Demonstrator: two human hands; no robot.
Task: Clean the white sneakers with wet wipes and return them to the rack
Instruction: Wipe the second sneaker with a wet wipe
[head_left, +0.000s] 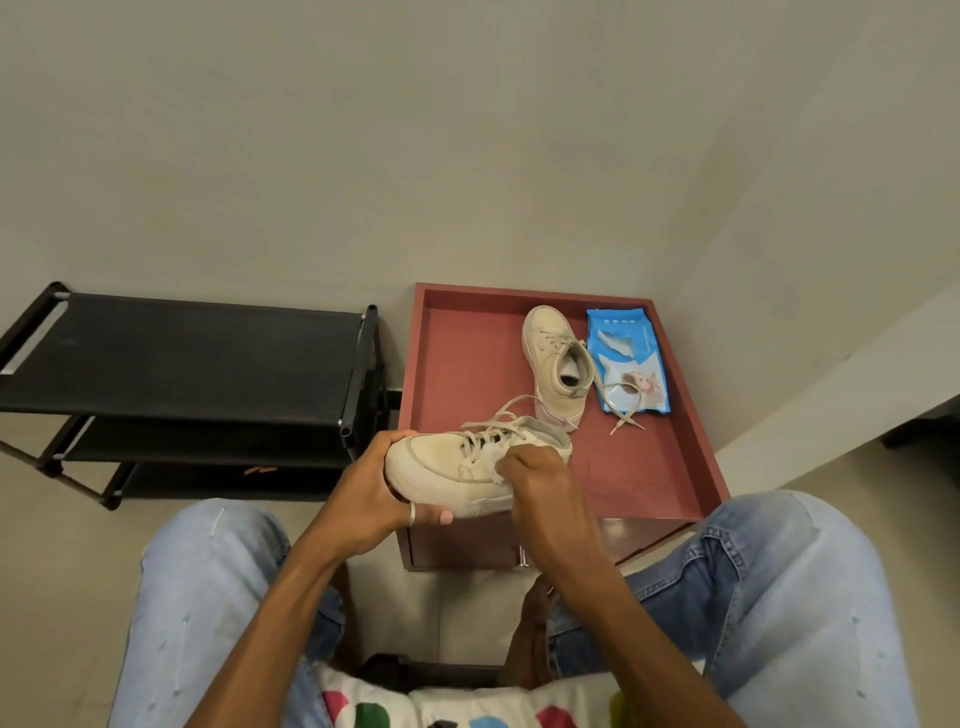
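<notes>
Fingers: our left hand (382, 499) grips sneaker (457, 470) toe | right hand (540, 488) pinches wipe (491, 460) on its side | second sneaker (558, 364) at 1 o'clock on bench (467, 364)

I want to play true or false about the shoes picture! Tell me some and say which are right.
1. The left hand holds a sneaker by its toe. True.
2. The right hand presses a wipe on that sneaker. True.
3. The other sneaker is on the black rack. False: it lies in the red tray.
4. The blue wipes pack lies on the floor. False: it is in the tray, beside the other sneaker.
</notes>
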